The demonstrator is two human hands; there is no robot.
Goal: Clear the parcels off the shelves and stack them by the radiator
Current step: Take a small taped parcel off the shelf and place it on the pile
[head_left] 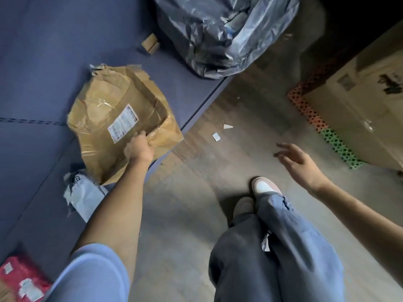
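On the blue padded surface (43, 73), your left hand (138, 148) gripped the crumpled brown paper parcel (122, 120) at its near edge; your right hand (297, 160) hung open, empty. Held one-handed by torn paper, it could rip or slip.

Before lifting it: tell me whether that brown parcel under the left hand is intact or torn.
Torn and crumpled. The brown parcel has a ragged, ripped far edge and creased paper; the left hand grips its near edge. Contents cannot be seen.
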